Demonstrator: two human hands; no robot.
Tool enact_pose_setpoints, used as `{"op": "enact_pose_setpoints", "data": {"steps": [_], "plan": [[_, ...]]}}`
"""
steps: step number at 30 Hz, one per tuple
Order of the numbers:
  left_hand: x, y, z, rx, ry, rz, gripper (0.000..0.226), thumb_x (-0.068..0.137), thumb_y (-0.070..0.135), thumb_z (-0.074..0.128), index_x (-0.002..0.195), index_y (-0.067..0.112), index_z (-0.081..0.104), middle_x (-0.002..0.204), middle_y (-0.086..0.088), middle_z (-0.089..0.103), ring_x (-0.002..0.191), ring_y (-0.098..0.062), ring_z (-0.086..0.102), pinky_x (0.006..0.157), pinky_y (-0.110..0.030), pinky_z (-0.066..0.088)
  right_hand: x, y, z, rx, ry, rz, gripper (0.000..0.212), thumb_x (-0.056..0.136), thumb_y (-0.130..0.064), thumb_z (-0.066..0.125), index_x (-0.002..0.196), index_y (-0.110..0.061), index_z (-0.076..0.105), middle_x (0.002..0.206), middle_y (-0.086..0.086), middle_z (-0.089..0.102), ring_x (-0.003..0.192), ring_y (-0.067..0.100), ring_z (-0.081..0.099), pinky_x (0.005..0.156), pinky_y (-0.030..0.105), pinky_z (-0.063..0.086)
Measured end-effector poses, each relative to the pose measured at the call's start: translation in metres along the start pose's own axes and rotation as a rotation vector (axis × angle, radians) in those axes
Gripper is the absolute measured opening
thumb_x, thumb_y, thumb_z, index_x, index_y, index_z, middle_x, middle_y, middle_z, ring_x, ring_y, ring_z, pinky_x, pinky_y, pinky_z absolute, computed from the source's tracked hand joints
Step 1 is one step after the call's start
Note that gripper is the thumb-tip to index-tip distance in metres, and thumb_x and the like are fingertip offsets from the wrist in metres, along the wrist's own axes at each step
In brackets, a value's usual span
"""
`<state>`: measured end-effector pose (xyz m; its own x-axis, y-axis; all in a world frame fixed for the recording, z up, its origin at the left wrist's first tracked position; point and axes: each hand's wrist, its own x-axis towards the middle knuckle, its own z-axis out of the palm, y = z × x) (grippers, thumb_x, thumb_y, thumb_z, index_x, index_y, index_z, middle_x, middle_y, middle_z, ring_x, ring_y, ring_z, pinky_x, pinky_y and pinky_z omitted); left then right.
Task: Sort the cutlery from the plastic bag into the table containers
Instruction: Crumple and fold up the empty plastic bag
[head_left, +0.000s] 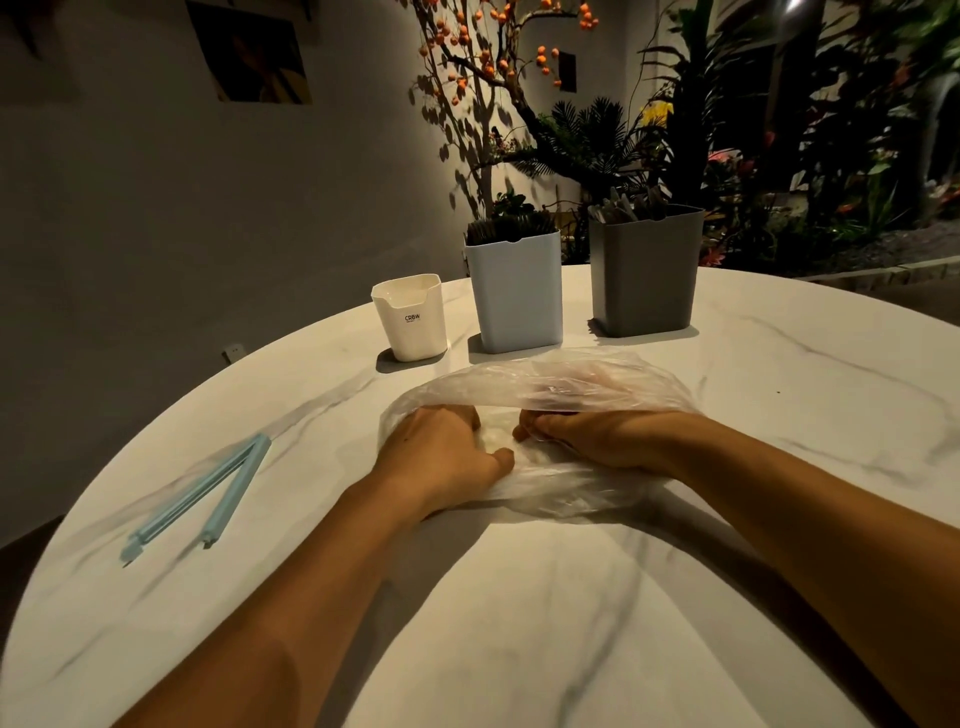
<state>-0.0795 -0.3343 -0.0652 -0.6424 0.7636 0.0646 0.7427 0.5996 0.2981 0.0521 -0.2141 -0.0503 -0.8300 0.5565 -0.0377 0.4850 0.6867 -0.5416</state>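
Cutlery from the plastic bag (571, 384) seems largely sorted already: dark handles stand in the pale blue container (517, 291) and lighter pieces in the grey container (647, 270), both upright toward the far edge of the round marble table (519, 623). The small cream cup (410, 317) to their left, also near the far edge, looks empty from this angle, though its bottom is hidden.

The clear bag lies crumpled at the middle of the table, just in front of the containers, its mouth turned toward the person. Both hands are at that mouth. The left hand (441, 447) rests on the near left part of the film with its fingers curled over and tucked under the upper layer, thumb stretched toward the middle; it seems to pinch the plastic. The right hand (597, 436) has its fingers bunched tightly on the film at the opening, gripping a fold. Whether any cutlery remains inside I cannot tell; a faint reddish smear shows through the plastic, too blurred to name.

The step in hand looks like opening or feeling through the bag for the last pieces. The next move calls for parting the two layers, one hand holding the mouth wide while the other reaches in, then matching each find to its container.

A light blue bag clip (208, 493) lies opened near the left edge of the table, well apart from the bag.
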Motion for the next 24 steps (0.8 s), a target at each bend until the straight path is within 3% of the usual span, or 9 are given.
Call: {"op": "enact_pose_setpoints", "data": {"steps": [3,6,8,12,15,17,19,24], "plan": [[-0.001,-0.002,-0.001,-0.071,-0.019,-0.016,0.055,0.083,0.05,0.067,0.132,0.028,0.055,0.122,0.005,0.061,0.111,-0.016,0.056,0.098,-0.03,0.046,-0.01,-0.008,-0.008,-0.054,-0.098,-0.081,0.038,0.103,-0.038,0.045,0.137,-0.024,0.048,0.121,-0.005,0.052,0.102,0.01,0.041,0.088,0.017,0.026],[0.0,0.001,0.0,-0.07,-0.042,-0.035,0.059,0.084,0.05,0.067,0.138,0.031,0.052,0.131,0.002,0.06,0.119,-0.02,0.055,0.104,-0.035,0.045,-0.018,-0.017,-0.002,-0.284,-0.291,-0.222,0.039,0.102,-0.019,0.05,0.14,-0.024,0.048,0.134,-0.003,0.051,0.118,0.017,0.048,0.104,0.024,0.037],[0.003,0.004,-0.001,-0.049,-0.082,-0.037,0.055,0.086,0.042,0.068,0.138,0.031,0.052,0.134,-0.001,0.059,0.12,-0.023,0.055,0.106,-0.039,0.045,-0.017,-0.02,0.005,-0.405,-0.258,-0.324,0.037,0.099,-0.017,0.055,0.134,-0.026,0.054,0.134,-0.001,0.052,0.118,0.019,0.051,0.106,0.033,0.044],[0.0,0.001,-0.002,-0.134,-0.092,-0.035,0.044,0.083,0.042,0.07,0.125,0.03,0.061,0.116,-0.001,0.064,0.105,-0.023,0.06,0.094,-0.038,0.052,-0.011,-0.014,0.007,-0.297,-0.121,-0.436,0.023,0.096,-0.02,0.061,0.116,-0.032,0.065,0.141,-0.009,0.05,0.124,0.015,0.049,0.107,0.027,0.043],[-0.005,-0.004,-0.005,-0.157,-0.091,-0.023,0.031,0.086,0.045,0.066,0.11,0.026,0.061,0.102,0.001,0.064,0.095,-0.017,0.058,0.087,-0.031,0.051,-0.004,0.001,0.011,-0.159,-0.181,-0.376,0.022,0.099,-0.025,0.057,0.114,-0.041,0.06,0.148,-0.015,0.042,0.132,0.014,0.039,0.11,0.024,0.033],[-0.008,-0.004,-0.011,-0.156,-0.101,-0.012,0.025,0.085,0.043,0.069,0.101,0.027,0.059,0.092,0.008,0.058,0.089,-0.011,0.055,0.081,-0.026,0.047,0.001,0.008,0.013,-0.119,-0.198,-0.281,0.03,0.101,-0.032,0.05,0.13,-0.041,0.053,0.146,-0.012,0.044,0.132,0.018,0.04,0.109,0.024,0.029],[-0.009,-0.004,-0.015,-0.126,-0.115,0.005,0.026,0.082,0.04,0.072,0.098,0.028,0.056,0.093,0.009,0.056,0.091,-0.01,0.055,0.085,-0.028,0.05,0.004,0.011,0.012,-0.074,-0.22,-0.199,0.04,0.103,-0.034,0.045,0.142,-0.037,0.045,0.143,-0.011,0.046,0.131,0.017,0.041,0.104,0.021,0.024],[-0.011,-0.001,-0.017,-0.075,-0.119,0.008,0.026,0.08,0.044,0.074,0.095,0.028,0.06,0.094,0.005,0.06,0.086,-0.012,0.057,0.079,-0.026,0.053,0.012,0.015,0.012,-0.066,-0.256,-0.155,0.035,0.103,-0.037,0.042,0.138,-0.041,0.044,0.147,-0.014,0.043,0.133,0.018,0.04,0.115,0.036,0.025]]}}
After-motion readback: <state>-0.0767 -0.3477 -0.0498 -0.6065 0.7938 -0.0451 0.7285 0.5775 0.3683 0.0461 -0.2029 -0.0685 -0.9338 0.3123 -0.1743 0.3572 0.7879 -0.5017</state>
